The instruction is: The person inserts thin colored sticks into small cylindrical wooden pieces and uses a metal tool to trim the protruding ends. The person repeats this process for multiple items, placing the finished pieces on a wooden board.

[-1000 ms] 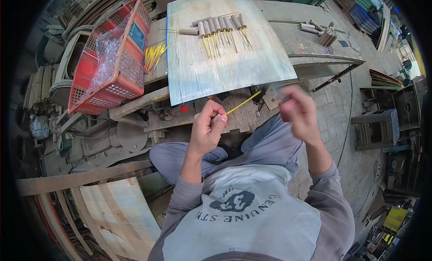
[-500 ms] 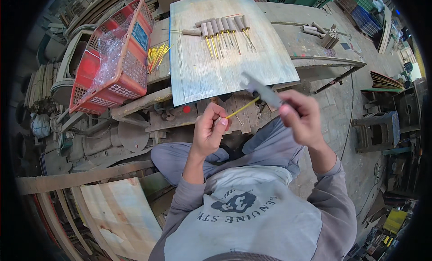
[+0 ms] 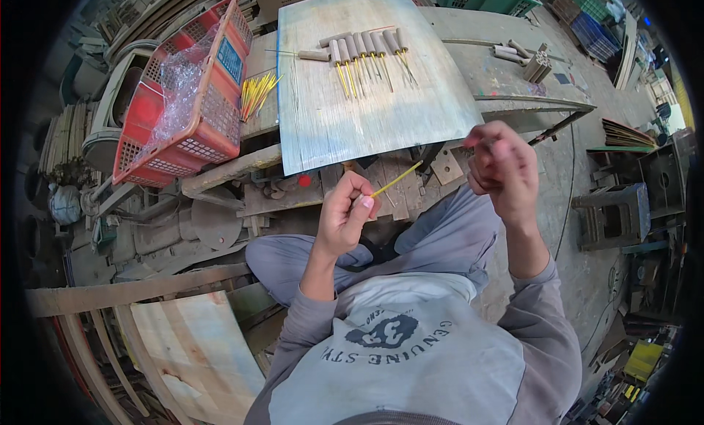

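Note:
My left hand [image 3: 345, 212] is closed, thumb and fingers pinching one end of a thin yellow rod [image 3: 397, 180]. The rod slants up toward the right, its far end free. My right hand [image 3: 504, 168] is raised near the front right corner of a pale board [image 3: 381, 135], its fingers curled and smeared by motion. Whatever it may hold does not show; the grey hammer-like tool seen earlier is out of sight. Several pale cylindrical handles [image 3: 361, 45] with thin yellow-and-metal shafts lie in a row on the board. One similar handle [image 3: 314, 56] lies sideways at their left.
A red plastic crate [image 3: 196, 150] with bubble wrap stands at the left. Beside it lies a bundle of yellow rods [image 3: 257, 93]. Short tubes [image 3: 537, 64] sit on the bench at right. A grey stool [image 3: 612, 214] stands on the floor, right.
My right hand has moved slightly up and to the right, away from the rod. The grey tool it held over the rod no longer shows. My left hand stays almost still.

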`<state>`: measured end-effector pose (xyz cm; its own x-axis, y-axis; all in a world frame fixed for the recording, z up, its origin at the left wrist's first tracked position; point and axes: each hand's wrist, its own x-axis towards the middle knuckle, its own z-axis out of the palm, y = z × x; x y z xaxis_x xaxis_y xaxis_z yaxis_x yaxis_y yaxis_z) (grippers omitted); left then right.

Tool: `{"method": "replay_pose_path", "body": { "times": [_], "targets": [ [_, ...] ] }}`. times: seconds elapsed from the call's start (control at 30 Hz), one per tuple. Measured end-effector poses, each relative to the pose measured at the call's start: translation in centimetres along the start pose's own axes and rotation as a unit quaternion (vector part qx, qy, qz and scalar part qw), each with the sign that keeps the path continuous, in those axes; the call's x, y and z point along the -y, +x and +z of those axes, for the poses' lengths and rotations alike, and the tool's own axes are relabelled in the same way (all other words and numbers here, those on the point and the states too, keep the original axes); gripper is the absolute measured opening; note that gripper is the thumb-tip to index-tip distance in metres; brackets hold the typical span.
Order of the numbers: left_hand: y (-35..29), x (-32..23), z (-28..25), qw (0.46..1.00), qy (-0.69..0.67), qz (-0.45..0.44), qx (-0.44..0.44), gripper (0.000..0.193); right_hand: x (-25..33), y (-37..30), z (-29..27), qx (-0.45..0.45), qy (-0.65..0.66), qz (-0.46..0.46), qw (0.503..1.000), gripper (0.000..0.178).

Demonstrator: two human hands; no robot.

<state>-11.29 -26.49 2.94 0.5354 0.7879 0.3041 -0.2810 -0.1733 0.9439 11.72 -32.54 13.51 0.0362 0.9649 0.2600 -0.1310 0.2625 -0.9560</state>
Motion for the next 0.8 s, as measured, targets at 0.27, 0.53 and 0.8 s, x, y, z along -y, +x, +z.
{"method": "replay_pose_path", "body": {
  "times": [0.27,0.53,0.8],
  "targets": [
    [1.4,-0.2,1.4,0.996,-0.063,-0.037,0.055,0.025,0.2,1.5,1.5,0.067,-0.013,0.095,0.993,0.021],
    [1.9,1.7,1.8,1.0,-0.005,0.016,-0.023,0.037,-2.3,1.7,1.6,-0.053,0.032,0.031,0.998,0.017],
    [1.9,0.7,1.8,0.994,0.096,0.049,-0.027,0.023,-3.4,1.1,3.0,-0.148,0.038,-0.006,0.988,0.012]
  ]
}}
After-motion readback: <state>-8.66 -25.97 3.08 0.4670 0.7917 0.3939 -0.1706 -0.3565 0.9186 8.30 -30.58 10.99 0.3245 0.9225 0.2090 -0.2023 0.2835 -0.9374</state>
